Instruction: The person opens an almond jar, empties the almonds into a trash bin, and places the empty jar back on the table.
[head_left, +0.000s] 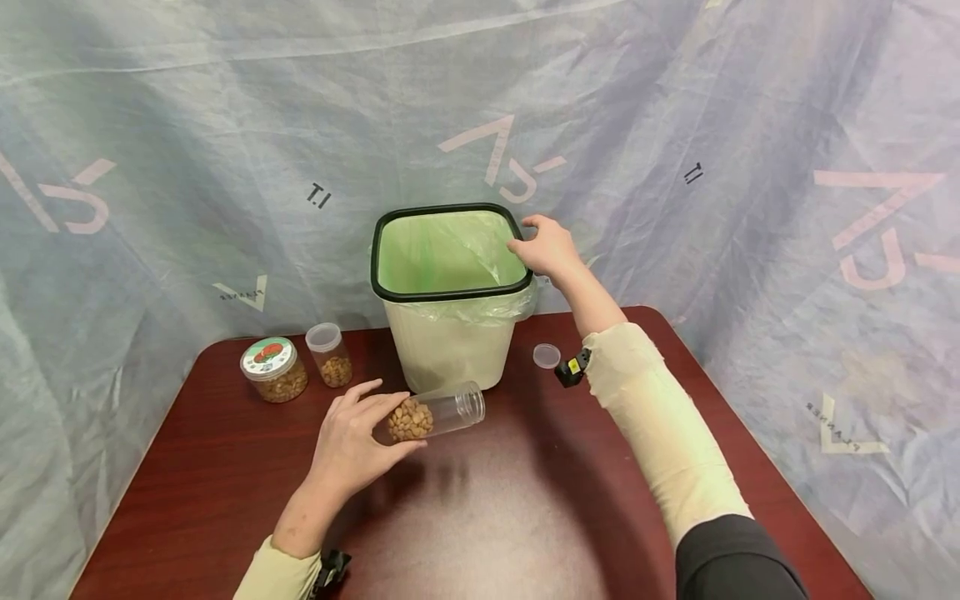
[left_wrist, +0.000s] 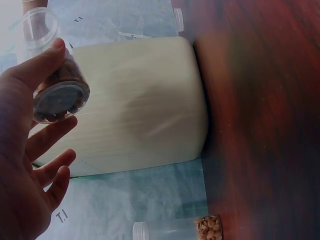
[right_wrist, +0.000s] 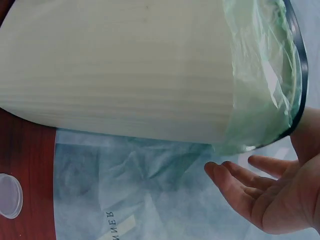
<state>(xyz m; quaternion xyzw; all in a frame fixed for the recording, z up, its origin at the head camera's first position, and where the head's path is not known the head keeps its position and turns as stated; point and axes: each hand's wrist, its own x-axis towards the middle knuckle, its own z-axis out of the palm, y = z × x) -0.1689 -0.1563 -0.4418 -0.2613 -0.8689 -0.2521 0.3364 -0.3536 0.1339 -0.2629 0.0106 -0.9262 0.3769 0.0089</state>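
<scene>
My left hand (head_left: 352, 442) grips a clear plastic jar (head_left: 453, 408) by its base end, between thumb and fingers. The jar is tilted onto its side above the table, its lidless mouth to the right, with small brown pieces (head_left: 411, 419) gathered at the base end. Behind it stands a white trash bin (head_left: 450, 342) with a black rim (head_left: 457, 296) and a pale green liner (right_wrist: 257, 75). At the bin's right side, my right hand (head_left: 551, 247) has its thumb at the rim, while its other fingers (right_wrist: 235, 192) are loosely spread outside the wall.
A round tub (head_left: 279, 385) of brown pieces with a green-and-white lid and a capped clear jar (head_left: 333, 367) stand left of the bin. A loose clear lid (head_left: 547, 356) lies to its right on the dark red table (head_left: 480, 533). A grey printed sheet (head_left: 247, 125) hangs behind.
</scene>
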